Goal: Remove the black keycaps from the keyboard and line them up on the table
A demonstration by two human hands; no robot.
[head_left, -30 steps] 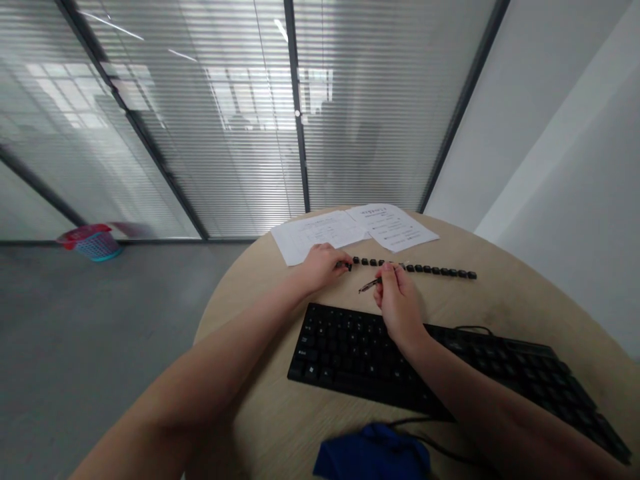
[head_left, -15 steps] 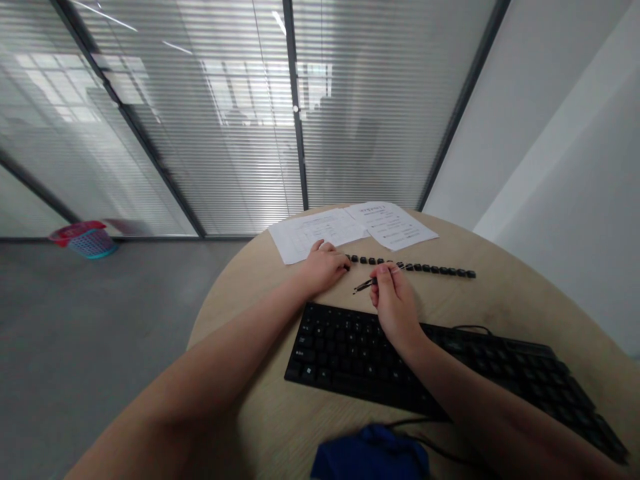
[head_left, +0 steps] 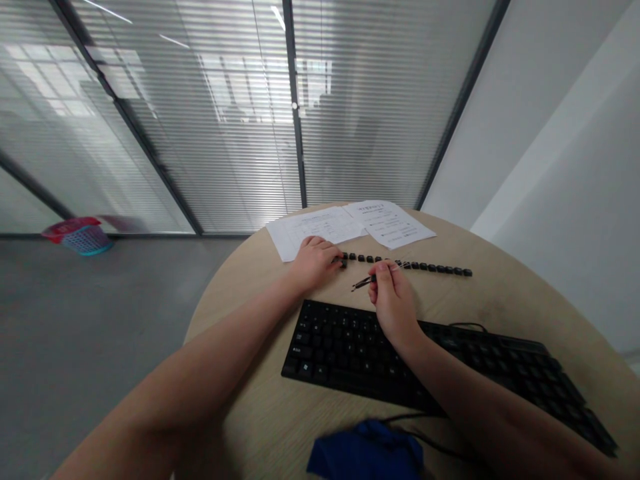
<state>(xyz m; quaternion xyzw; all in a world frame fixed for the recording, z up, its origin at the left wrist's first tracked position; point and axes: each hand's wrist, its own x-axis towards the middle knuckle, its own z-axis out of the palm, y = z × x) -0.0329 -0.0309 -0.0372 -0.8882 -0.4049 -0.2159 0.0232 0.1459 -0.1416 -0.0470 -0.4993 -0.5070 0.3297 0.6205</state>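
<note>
My right hand (head_left: 393, 293) is closed around a slim keycap puller (head_left: 362, 284). Its dark forked end points left, and thin shiny wires stick out beyond the fingers on the other side. My left hand (head_left: 315, 261) rests on the table with its fingers stretched to the right. Its fingertips are at a loose black keycap (head_left: 343, 265), just below the left end of a row of black keycaps (head_left: 361, 258). Whether they touch it is hard to tell. Under my right wrist lies a black keyboard (head_left: 345, 353), partly hidden by the forearm.
Printed paper sheets (head_left: 395, 225) lie behind the keycap row on the round wooden table (head_left: 260, 413). A blue cloth (head_left: 367, 453) and a black cable (head_left: 430, 443) are at the near edge. On the floor at the left stands a basket (head_left: 87, 238).
My left hand has drawn slightly left and its fingers have straightened, showing more of the loose keycap. The right hand keeps its hold on the puller. The view has shifted a little.
</note>
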